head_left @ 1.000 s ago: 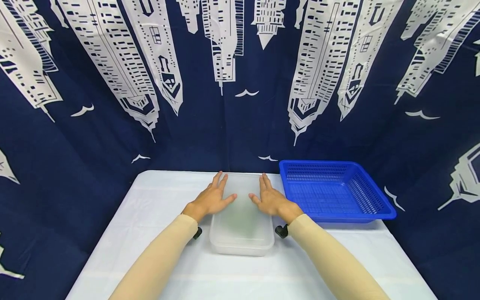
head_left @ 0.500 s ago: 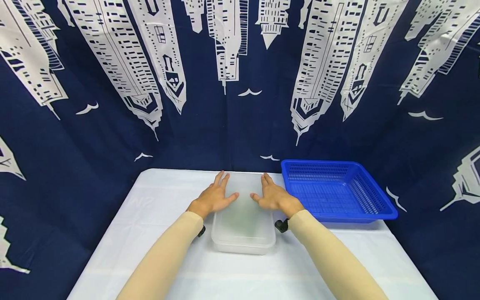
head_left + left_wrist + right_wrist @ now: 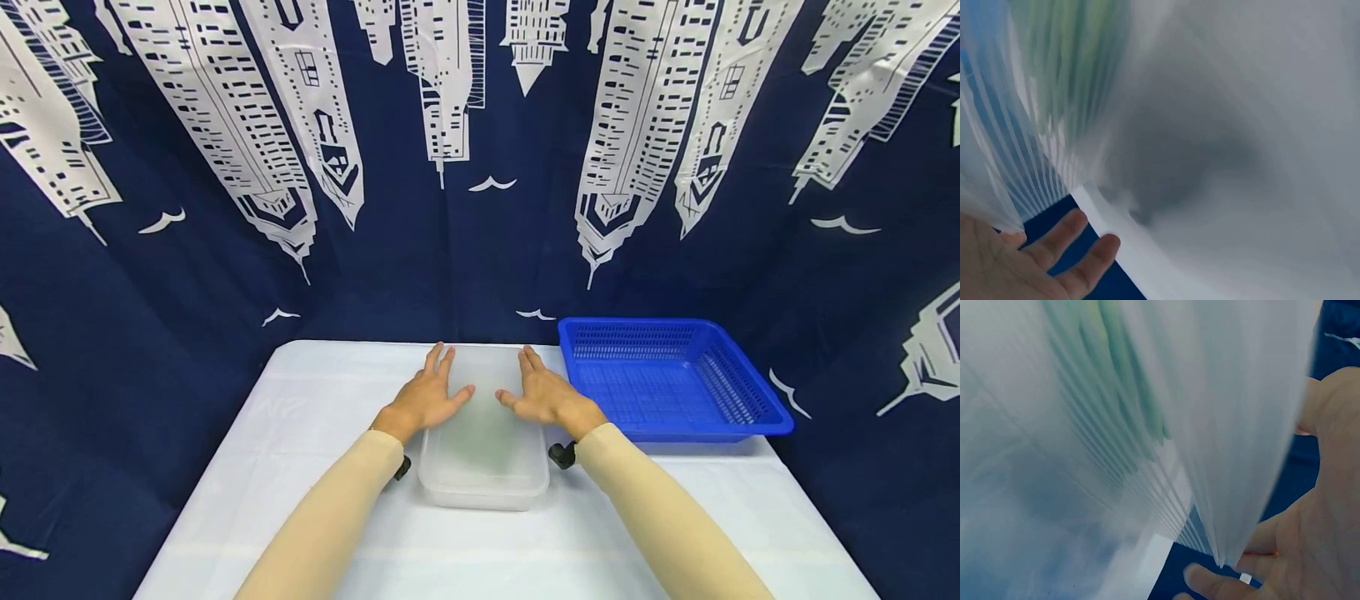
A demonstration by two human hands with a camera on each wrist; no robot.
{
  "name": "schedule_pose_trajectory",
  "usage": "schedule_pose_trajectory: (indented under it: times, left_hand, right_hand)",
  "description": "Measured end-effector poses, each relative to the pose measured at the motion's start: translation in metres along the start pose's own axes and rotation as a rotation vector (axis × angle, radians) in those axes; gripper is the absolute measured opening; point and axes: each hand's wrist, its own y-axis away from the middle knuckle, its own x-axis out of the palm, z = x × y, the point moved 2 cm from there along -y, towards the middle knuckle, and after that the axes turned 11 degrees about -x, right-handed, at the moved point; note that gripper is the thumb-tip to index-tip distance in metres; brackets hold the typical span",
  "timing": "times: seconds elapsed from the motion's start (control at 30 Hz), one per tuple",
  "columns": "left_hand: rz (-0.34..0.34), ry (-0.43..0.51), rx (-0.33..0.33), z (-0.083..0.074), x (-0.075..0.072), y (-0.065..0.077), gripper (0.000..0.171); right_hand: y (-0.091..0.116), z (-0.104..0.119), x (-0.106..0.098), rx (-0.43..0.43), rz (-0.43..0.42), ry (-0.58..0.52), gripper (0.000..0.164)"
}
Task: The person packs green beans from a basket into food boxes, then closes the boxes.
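Observation:
A long, frosted plastic container [image 3: 483, 479] with a lid lies lengthwise on the table, something pale green showing faintly inside. My left hand [image 3: 422, 402] is at its far left side, fingers stretched forward and thumb over the lid. On the far right side, my right hand [image 3: 551, 400] mirrors it, thumb pointing inward. The left wrist view shows the container's ribbed wall [image 3: 1054, 125] close up, with green behind it and fingertips below. In the right wrist view, palm and fingers [image 3: 1210, 582] lie along the clear wall. Neither hand visibly grips the container.
A blue perforated plastic basket [image 3: 637, 396] stands to the right of the container, near the back. White cloth covers the table [image 3: 300, 400]. Behind it hangs a navy curtain [image 3: 495, 250] printed with white buildings and birds.

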Motion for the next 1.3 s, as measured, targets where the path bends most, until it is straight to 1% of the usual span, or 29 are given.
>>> schedule_pose_trajectory:
  times: [0.17, 0.3, 0.43, 0.57, 0.7, 0.8, 0.93, 1.03, 1.17, 1.3]
  left_hand:
    - [-0.005, 0.025, -0.019, -0.003, 0.007, 0.007, 0.096]
    - [-0.032, 0.057, -0.030, -0.002, 0.009, 0.014, 0.093]
    - [-0.058, 0.053, -0.007, 0.000, 0.013, 0.023, 0.093]
    - [-0.070, 0.060, 0.022, -0.001, 0.017, 0.037, 0.092]
    - [-0.085, 0.059, 0.045, -0.001, 0.021, 0.052, 0.091]
    - [-0.100, 0.056, 0.053, -0.001, 0.023, 0.062, 0.090]
    - [-0.116, 0.072, 0.061, -0.002, 0.025, 0.073, 0.088]
    - [-0.127, 0.075, 0.065, -0.002, 0.027, 0.080, 0.088]
    - [-0.143, 0.077, 0.073, -0.004, 0.028, 0.087, 0.086]
    - [-0.160, 0.077, 0.082, -0.005, 0.030, 0.091, 0.084]
  right_hand:
    - [0.007, 0.002, 0.005, -0.006, -0.002, 0.001, 0.110]
    - [0.015, 0.005, 0.013, -0.040, -0.042, -0.011, 0.109]
    - [0.027, 0.010, 0.018, -0.078, -0.065, 0.002, 0.107]
    - [0.041, 0.015, 0.023, -0.109, -0.081, 0.002, 0.104]
    - [0.055, 0.021, 0.034, -0.095, -0.107, -0.028, 0.103]
    - [0.064, 0.026, 0.042, -0.061, -0.149, -0.062, 0.104]
    - [0.074, 0.031, 0.049, -0.010, -0.213, -0.122, 0.105]
    - [0.078, 0.034, 0.054, -0.002, -0.243, -0.156, 0.104]
    - [0.079, 0.036, 0.059, -0.008, -0.248, -0.154, 0.105]
    - [0.078, 0.037, 0.061, -0.010, -0.244, -0.144, 0.105]
